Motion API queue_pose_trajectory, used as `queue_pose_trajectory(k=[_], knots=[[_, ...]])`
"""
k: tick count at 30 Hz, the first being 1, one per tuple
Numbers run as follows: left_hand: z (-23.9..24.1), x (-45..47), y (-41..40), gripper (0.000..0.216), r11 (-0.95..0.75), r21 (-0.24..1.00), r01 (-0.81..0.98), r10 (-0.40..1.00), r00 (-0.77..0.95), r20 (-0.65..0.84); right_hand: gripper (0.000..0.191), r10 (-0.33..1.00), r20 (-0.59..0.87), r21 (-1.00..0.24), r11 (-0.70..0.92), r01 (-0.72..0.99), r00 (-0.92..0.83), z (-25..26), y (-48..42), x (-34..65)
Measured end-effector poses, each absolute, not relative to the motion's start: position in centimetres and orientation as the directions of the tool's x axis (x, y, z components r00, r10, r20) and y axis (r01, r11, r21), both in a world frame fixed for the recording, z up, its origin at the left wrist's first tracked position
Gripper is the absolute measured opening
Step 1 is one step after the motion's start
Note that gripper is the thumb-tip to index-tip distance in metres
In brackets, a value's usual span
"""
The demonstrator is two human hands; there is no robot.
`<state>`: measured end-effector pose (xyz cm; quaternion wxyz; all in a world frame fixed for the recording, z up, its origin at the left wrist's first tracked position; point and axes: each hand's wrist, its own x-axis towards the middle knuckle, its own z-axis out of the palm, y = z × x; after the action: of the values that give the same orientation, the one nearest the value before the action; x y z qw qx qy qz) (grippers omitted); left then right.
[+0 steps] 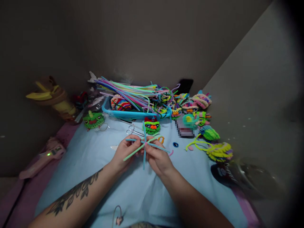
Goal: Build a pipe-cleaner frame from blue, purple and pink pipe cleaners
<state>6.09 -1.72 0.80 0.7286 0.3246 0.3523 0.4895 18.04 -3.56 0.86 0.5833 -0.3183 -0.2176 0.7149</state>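
Both hands meet over the middle of the cloth, around several crossed pipe cleaners in light blue and pale green. These fan out like a star, with a small pink spot where they cross. My left hand is closed, thumb and fingers pinching the strands left of the crossing. On the other side my right hand pinches close to the crossing, its thumb against the centre. Some fingertips are hidden behind the hands. Just beyond the hands sits a green fuzzy figure with an orange mouth, and scissors lie beside it.
A blue tray holds bundled pipe cleaners. Several fuzzy figures, among them a yellow one, line the right side. A green figure and a pink glue gun are left. A clear cup stands right.
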Motion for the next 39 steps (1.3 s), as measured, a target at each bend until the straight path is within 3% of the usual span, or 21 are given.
queue_pose_trajectory(k=[9,15,26,39], knots=[[0.5,6.4,-1.7,0.027,0.326,0.789,-0.521,0.936,0.295,-0.192,0.025,0.946,-0.138,-0.634,-0.312,-0.708,-0.292,1.2,-3.4,18.3],[0.6,6.1,-1.5,0.023,0.305,0.798,-0.52,0.94,0.302,-0.162,0.021,0.958,-0.163,-0.682,-0.283,-0.674,-0.237,0.8,-3.6,18.6],[0.6,6.1,-1.7,0.024,0.291,0.764,-0.576,0.944,0.303,-0.131,0.025,0.933,-0.15,-0.54,-0.356,-0.763,-0.329,0.7,-3.5,18.4],[0.4,6.6,-2.2,0.022,0.325,0.718,-0.615,0.935,0.325,-0.145,0.022,0.939,-0.266,-0.511,-0.328,-0.794,-0.217,0.5,-3.6,17.6]])
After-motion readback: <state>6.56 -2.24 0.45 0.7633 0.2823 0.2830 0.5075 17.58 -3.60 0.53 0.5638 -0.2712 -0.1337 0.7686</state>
